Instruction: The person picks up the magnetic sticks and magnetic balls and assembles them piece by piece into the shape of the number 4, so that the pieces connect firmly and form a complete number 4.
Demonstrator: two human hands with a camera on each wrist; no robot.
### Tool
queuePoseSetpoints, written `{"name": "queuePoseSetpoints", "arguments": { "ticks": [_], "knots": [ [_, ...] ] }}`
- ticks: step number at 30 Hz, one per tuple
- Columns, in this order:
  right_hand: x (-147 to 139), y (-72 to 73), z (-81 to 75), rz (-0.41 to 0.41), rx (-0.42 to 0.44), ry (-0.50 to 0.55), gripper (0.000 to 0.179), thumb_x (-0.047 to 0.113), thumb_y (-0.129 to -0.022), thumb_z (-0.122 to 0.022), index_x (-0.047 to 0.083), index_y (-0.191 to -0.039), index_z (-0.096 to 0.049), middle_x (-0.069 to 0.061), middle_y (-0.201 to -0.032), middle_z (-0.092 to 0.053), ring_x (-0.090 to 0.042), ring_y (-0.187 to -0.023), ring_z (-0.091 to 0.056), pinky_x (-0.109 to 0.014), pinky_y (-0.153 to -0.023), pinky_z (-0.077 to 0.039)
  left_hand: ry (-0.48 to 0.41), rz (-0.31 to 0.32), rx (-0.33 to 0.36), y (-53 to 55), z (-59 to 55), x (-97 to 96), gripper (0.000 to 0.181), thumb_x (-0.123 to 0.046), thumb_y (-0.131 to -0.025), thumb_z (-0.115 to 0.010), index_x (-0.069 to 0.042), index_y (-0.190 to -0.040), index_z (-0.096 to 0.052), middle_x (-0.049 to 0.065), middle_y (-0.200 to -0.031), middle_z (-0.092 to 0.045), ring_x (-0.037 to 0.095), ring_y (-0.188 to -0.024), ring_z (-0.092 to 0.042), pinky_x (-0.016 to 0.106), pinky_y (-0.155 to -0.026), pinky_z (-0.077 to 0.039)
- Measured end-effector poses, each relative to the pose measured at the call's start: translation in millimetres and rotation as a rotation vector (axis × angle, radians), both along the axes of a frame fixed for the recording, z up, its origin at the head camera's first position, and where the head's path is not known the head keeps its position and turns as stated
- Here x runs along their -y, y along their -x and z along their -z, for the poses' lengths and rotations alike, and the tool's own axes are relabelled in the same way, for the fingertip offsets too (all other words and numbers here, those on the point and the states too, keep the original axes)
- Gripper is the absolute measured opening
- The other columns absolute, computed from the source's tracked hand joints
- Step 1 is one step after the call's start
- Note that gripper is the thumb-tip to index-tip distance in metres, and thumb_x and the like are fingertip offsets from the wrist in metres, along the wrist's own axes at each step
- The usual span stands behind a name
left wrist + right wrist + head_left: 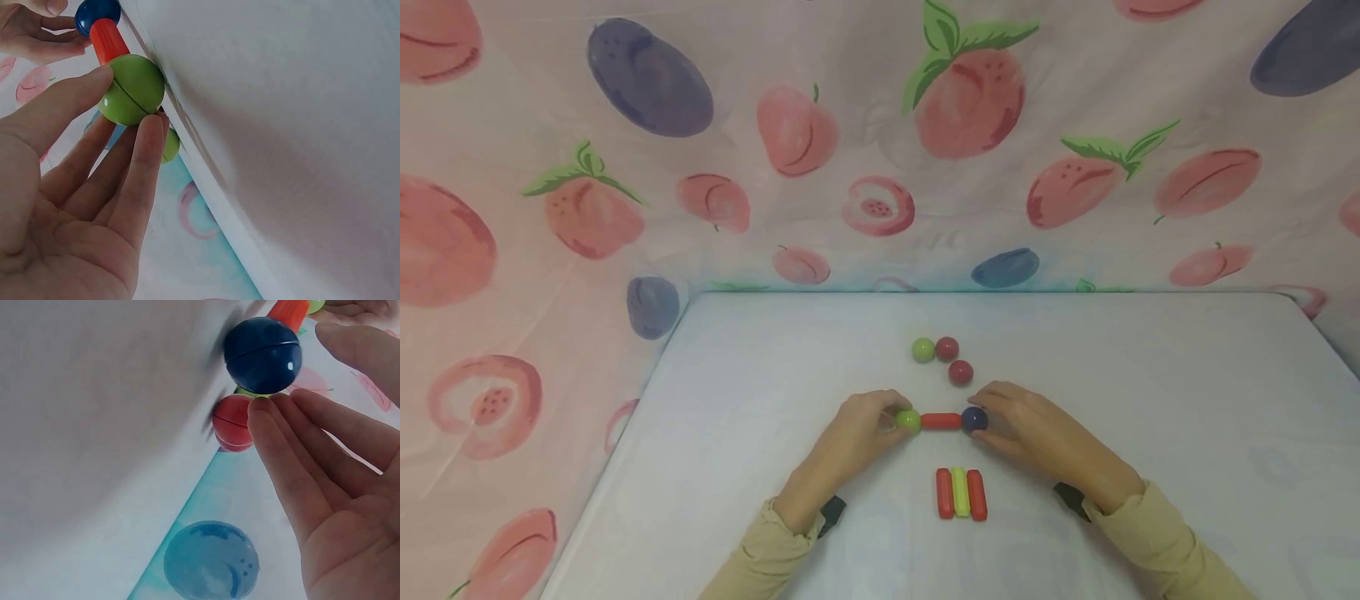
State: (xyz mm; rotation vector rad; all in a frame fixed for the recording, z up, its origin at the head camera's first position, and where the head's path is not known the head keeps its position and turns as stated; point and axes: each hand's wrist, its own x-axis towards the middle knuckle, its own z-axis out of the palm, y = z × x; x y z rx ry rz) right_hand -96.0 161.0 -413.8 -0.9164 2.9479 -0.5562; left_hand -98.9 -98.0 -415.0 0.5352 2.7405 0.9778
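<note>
A red rod [941, 421] lies in line between a green ball [908, 419] and a dark blue ball [974, 419], joined end to end. My left hand [862, 427] pinches the green ball between thumb and fingers, as the left wrist view shows. At the other end, my right hand [1028, 427] curves loosely around the dark blue ball [263, 355]. In the right wrist view a gap parts the thumb from that ball, and the fingertips lie close below it; whether they touch, I cannot tell.
Beyond the hands sit a loose green ball [923, 349] and two red balls [947, 347], [961, 372]. Nearer me, a red rod [944, 493], a yellow-green rod [961, 492] and another red rod [977, 495] lie side by side on the white table [760, 350].
</note>
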Motion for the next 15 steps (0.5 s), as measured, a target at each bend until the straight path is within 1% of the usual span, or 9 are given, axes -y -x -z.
{"name": "queuePoseSetpoints", "arguments": {
  "ticks": [9,15],
  "knots": [
    [-0.8,-8.4,-8.3,-0.005,0.023,0.009,0.036,0.022,-0.080,-0.084,0.012,-0.112,-0.071,0.000,-0.106,-0.068,-0.014,-0.098,-0.065,-0.034,-0.087,-0.058,0.001,0.001,-0.001,-0.8,0.8,0.1,0.027,-0.018,-0.087,-0.077,-0.012,-0.113,-0.071,0.000,-0.106,-0.073,0.013,-0.093,-0.068,0.027,-0.083,-0.057],
    [-1.1,-14.3,-13.1,0.005,0.046,-0.017,0.039,0.025,-0.080,-0.084,0.010,-0.113,-0.071,-0.002,-0.107,-0.068,-0.016,-0.098,-0.066,-0.035,-0.087,-0.058,0.000,0.002,-0.009,-0.3,1.6,-0.2,0.027,-0.018,-0.087,-0.076,-0.013,-0.113,-0.071,-0.001,-0.106,-0.073,0.013,-0.094,-0.068,0.027,-0.084,-0.057]
  ]
}}
